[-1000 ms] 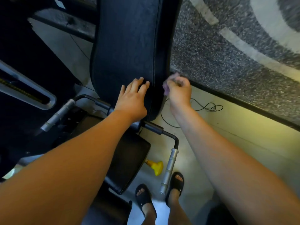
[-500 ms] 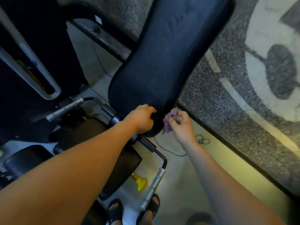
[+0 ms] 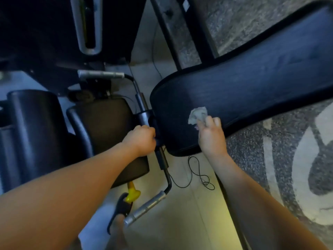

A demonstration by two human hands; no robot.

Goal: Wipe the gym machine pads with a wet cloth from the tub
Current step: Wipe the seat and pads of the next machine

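The right hand (image 3: 211,136) presses a crumpled grey cloth (image 3: 197,115) against the dark back pad (image 3: 243,91); the left hand (image 3: 141,140) grips the pad's lower-left edge beside the black frame bar (image 3: 163,160).

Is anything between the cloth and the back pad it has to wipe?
Nothing visible. The right hand already presses the cloth on the back pad; the left hand grips the bar beside it.
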